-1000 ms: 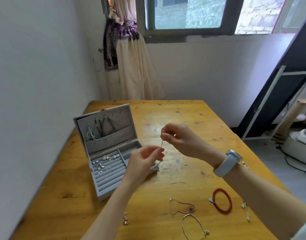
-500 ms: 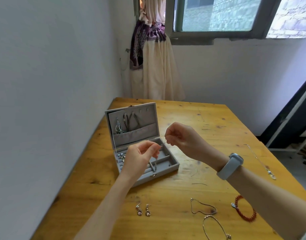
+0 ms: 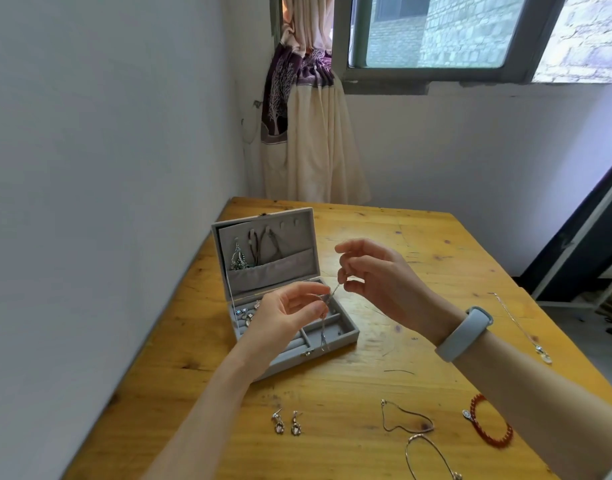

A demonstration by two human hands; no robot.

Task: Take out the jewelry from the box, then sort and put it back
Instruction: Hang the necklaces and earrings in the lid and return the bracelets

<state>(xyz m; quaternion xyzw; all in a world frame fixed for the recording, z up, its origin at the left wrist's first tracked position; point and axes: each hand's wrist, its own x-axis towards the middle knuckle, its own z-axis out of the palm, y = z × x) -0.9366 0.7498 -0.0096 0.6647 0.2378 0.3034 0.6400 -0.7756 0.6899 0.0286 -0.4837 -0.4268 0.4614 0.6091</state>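
Overhead, thin silver chain, dangling.

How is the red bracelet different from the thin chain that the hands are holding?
The red bracelet is a closed ring of beads; the chain is a fine silvery strand. The bracelet lies flat on the table; the chain is pinched by the left hand and right hand above the box.

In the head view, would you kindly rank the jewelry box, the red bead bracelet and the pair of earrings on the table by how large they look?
1. jewelry box, largest by far.
2. red bead bracelet.
3. pair of earrings, smallest, though both small pieces lie nearer the camera than the box.
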